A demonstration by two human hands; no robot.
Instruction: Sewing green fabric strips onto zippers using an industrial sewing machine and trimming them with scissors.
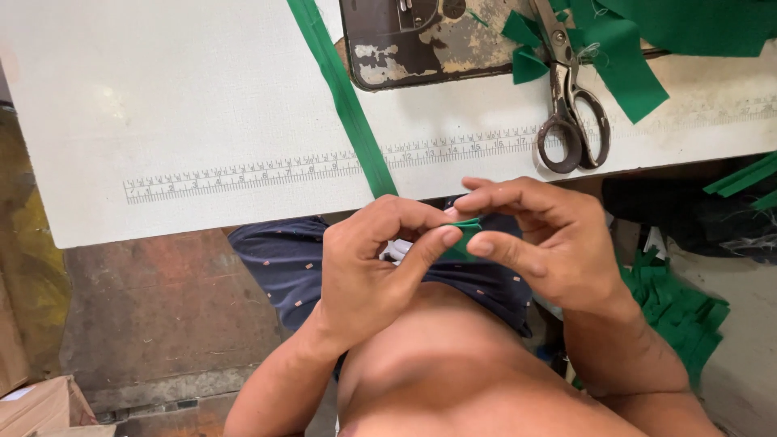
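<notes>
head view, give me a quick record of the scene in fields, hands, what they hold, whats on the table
left hand: pinching a small green fabric piece with thumb and fingers
right hand: gripping the same piece from the other side
strip: long green fabric strip running across the white table and over its near edge
scissors: lying shut on the table, handles towards the person
scraps: green offcuts beside the scissors
machine: worn dark metal plate at the far edge
floor: pile of green pieces at the right
</notes>
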